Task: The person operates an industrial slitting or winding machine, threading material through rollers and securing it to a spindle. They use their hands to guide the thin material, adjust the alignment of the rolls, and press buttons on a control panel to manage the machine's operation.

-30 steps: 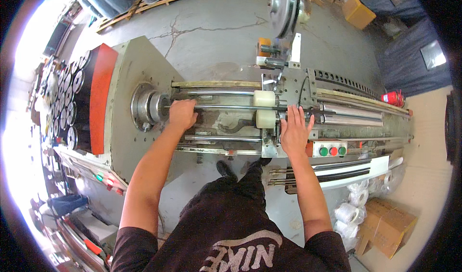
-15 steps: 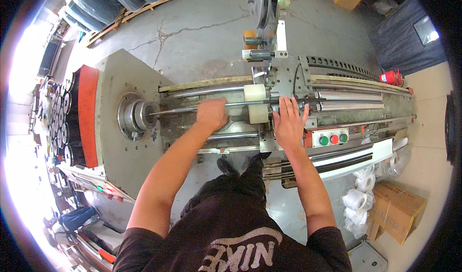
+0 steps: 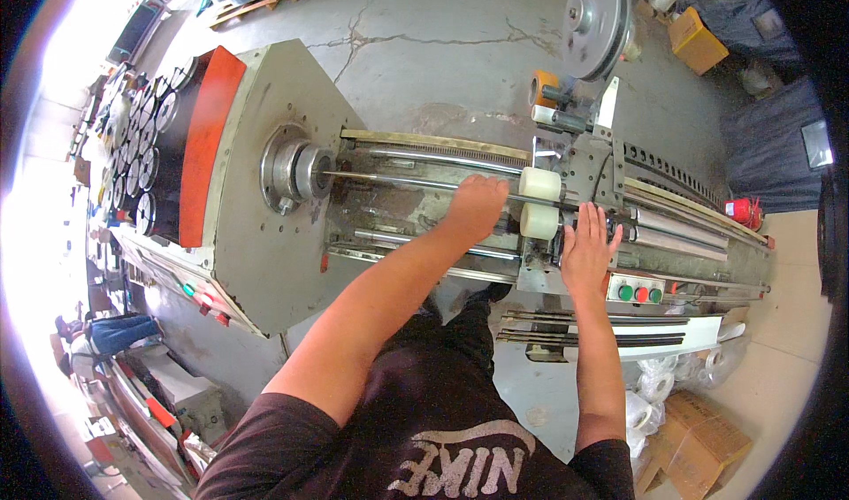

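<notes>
A long thin metal rod (image 3: 398, 181) runs from the round chuck (image 3: 312, 173) on the grey headstock, between two white rollers (image 3: 540, 183), to the carriage (image 3: 579, 168). My left hand (image 3: 478, 208) is wrapped round the rod just left of the rollers, the back of the hand upward. To the right of the rollers, my right hand (image 3: 587, 251) lies palm down over the rod's line at the carriage, fingers stretched out. What lies directly under its palm is hidden.
A box with green and red push buttons (image 3: 638, 291) sits by my right wrist. Dark rods (image 3: 610, 339) lie on a white tray (image 3: 699, 334) along the near side. Beyond the carriage stands a large grey wheel (image 3: 594, 22). Cardboard boxes (image 3: 694, 447) are at lower right.
My left hand has moved right along the rod, closer to the white rollers. My right hand stays flat at the carriage. The whole view has shifted and turned.
</notes>
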Demonstrator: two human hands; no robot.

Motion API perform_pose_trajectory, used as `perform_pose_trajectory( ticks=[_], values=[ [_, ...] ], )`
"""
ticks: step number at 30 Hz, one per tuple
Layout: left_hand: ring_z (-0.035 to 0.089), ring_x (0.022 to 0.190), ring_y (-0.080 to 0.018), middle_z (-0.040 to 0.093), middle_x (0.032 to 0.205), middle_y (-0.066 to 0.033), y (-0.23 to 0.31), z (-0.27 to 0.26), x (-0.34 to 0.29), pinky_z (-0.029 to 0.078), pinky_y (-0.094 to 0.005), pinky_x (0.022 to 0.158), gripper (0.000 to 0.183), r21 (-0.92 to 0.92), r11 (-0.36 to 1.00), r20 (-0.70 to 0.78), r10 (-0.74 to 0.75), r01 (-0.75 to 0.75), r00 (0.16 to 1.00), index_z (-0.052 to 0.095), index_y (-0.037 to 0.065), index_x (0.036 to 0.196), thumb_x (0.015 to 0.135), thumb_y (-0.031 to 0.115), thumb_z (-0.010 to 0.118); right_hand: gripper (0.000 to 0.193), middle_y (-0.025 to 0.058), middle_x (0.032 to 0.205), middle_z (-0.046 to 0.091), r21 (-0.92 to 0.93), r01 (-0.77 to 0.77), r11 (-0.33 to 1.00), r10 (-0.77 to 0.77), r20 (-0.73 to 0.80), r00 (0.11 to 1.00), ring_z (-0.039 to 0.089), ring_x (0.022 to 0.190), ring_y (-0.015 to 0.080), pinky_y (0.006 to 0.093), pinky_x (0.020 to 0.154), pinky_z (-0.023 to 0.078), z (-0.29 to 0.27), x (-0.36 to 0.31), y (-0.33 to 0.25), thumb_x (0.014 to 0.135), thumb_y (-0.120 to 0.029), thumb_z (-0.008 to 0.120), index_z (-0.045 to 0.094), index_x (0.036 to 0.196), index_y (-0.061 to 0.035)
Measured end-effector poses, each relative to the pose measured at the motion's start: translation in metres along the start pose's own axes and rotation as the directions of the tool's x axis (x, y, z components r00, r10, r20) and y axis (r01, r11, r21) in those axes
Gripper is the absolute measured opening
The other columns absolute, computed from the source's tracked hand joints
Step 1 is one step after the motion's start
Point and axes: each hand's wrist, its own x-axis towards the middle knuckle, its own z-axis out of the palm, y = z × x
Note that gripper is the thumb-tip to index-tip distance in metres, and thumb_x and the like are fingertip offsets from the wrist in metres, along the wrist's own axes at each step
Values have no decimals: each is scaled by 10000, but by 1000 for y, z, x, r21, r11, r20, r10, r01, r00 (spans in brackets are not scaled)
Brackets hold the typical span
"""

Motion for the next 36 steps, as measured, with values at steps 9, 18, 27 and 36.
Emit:
perform_pose_trajectory(
  ticks=[9, 18, 27, 36],
  values=[
    [690, 956, -404, 710, 961, -192, -81, -42, -50, 528, -516, 868, 248, 70, 987, 56, -149, 145, 987, 650, 56, 986, 757, 137, 695, 516, 140, 1571, 517, -64, 4, 998, -2, 24, 1000, 413, 1510, 313, 630, 1261, 140, -6, 0, 8, 1057, -277, 570, 508, 1514, -45],
    [697, 1032, -385, 732, 1031, -171, -164, -98, -94, 516, -529, 939, 330, 271, 917, 204, -352, 293, 914, 681, 47, 1034, 829, 280, 790, 509, 148, 1571, 523, -66, 2, 998, 1, 45, 999, 427, 1504, 322, 627, 1260, 153, -4, 0, 18, 1070, -295, 531, 509, 1511, -41],
    [690, 1095, -336, 744, 1079, -120, -177, -115, -100, 514, -483, 980, 346, 343, 831, 234, -527, 437, 817, 736, 92, 1093, 842, 324, 792, 564, 133, 1581, 514, -36, 0, 999, 0, 9, 1000, 409, 1518, 313, 634, 1265, 133, 7, 0, 25, 1058, -344, 537, 492, 1536, -48],
    [730, 964, -371, 773, 967, -144, -95, -56, -44, 555, -493, 920, 301, 356, 843, 275, -508, 404, 816, 768, 109, 993, 819, 355, 772, 610, 154, 1612, 472, 97, 36, 995, -44, 77, 996, 361, 1546, 327, 634, 1270, 86, 2, 5, 32, 1052, -348, 550, 451, 1558, -23]
  ],
)
